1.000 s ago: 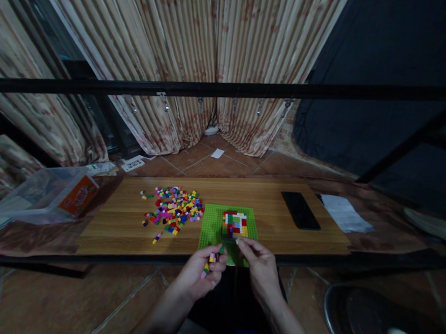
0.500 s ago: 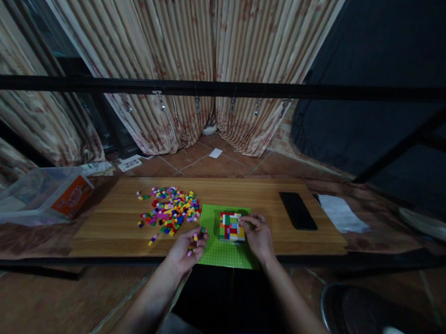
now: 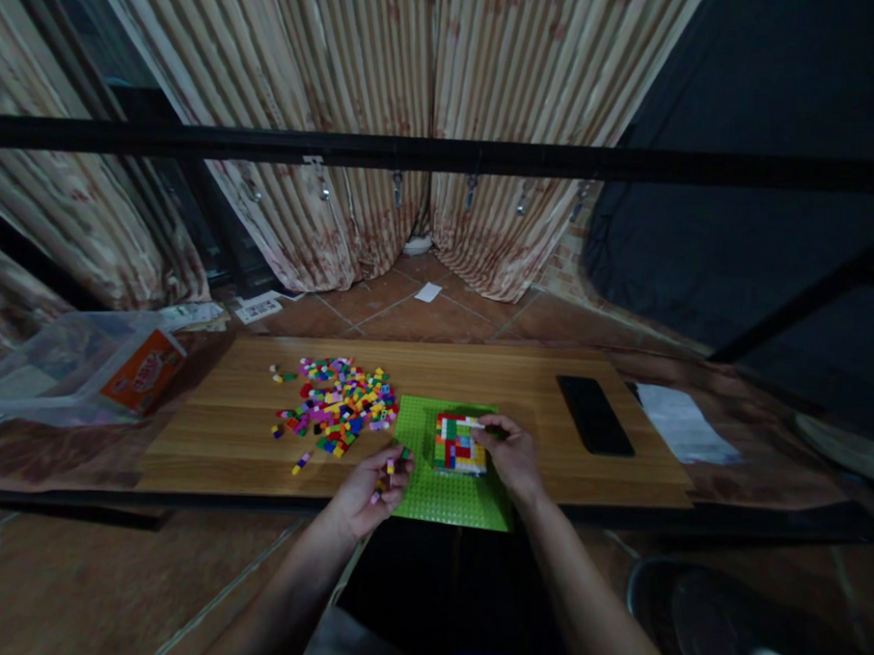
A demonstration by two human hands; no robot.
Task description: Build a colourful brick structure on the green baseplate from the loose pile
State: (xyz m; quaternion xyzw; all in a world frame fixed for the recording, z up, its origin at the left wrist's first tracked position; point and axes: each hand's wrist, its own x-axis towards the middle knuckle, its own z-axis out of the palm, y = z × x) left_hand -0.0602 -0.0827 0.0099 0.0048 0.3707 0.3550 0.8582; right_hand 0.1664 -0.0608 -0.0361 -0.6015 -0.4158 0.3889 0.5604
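A square, layered block of multicoloured toy bricks (image 3: 461, 446) stands on the green baseplate (image 3: 429, 506). At its far right corner, my right hand (image 3: 512, 456) has thumb and finger pinched on what looks like a small white toy brick, touching the block's top. My left hand (image 3: 372, 487) is curled, palm up, over the plate's left edge. Several small toy bricks (image 3: 391, 467) in green, yellow and pink lie in its fingers. Beyond that hand, a pile of loose toy bricks (image 3: 347, 401) is spread on the wooden table.
A black phone (image 3: 595, 415) lies on the right of the table (image 3: 207, 433), with white paper (image 3: 683, 425) beyond the edge. On the left is a clear plastic box (image 3: 52, 349) with an orange label. A black metal bar (image 3: 444, 156) crosses in front of the curtains.
The view has shifted slightly. My right fingers stay at the block's far right corner, and my left hand still cradles its bricks.
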